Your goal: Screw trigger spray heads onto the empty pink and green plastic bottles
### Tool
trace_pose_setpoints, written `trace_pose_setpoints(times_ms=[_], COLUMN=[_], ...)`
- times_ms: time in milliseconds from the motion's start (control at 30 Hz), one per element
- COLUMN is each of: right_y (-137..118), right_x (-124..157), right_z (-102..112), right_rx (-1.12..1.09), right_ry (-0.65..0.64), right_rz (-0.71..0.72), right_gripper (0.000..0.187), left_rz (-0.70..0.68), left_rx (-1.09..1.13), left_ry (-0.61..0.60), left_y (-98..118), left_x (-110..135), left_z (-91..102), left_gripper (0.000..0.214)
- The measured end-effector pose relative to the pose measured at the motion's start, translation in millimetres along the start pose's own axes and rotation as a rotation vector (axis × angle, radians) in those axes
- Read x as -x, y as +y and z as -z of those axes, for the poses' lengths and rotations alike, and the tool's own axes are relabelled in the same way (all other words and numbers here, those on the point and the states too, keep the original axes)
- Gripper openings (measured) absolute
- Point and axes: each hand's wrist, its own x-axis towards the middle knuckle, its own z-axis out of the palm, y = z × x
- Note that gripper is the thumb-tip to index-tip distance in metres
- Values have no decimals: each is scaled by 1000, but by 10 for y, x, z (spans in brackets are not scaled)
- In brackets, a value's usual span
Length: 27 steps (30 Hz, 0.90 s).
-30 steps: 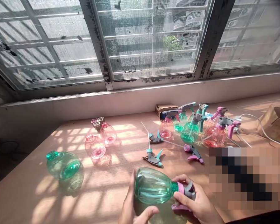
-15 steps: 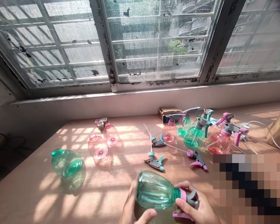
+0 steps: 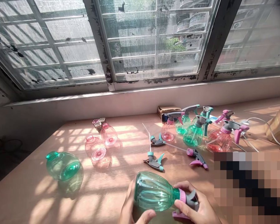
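A clear green spray bottle (image 3: 154, 191) lies sideways in both my hands at the bottom middle. My left hand (image 3: 133, 211) wraps its round body, thumb across the front. My right hand (image 3: 196, 208) grips the grey and pink trigger head (image 3: 189, 199) fitted on the bottle's neck. Three loose trigger heads lie on the wooden table (image 3: 37, 199) just beyond: a grey and teal one (image 3: 154, 161), another grey and teal one (image 3: 156, 141), and a pink one (image 3: 197, 158).
An empty green bottle (image 3: 63, 166) and two empty pink bottles (image 3: 100, 144) lie at the left. Several assembled spray bottles (image 3: 196, 132) stand at the back right by a small box (image 3: 168, 110). A white cable (image 3: 261, 123) and a brown carton (image 3: 278, 126) are far right. A pixelated patch covers the lower right.
My hands and the green bottle have hardly shifted; the bottle sits slightly lower in view. The camera swung a little right and back.
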Motion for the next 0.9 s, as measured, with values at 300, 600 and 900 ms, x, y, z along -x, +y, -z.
trace_pose_setpoints(times_ms=[300,600,900], right_y=[16,-8,10], right_x=[-29,-12,-6], right_z=[36,13,14], right_rx=[-2,-14,19], right_ry=[-23,-12,-14], right_rz=[13,-14,-18], right_gripper=[62,62,63], left_rz=[100,100,59], left_rx=[13,9,42], left_ry=[-50,37,17], left_y=[265,0,37], left_x=[-33,-14,-13], left_z=[-17,-41,-43], left_gripper=[97,83,86])
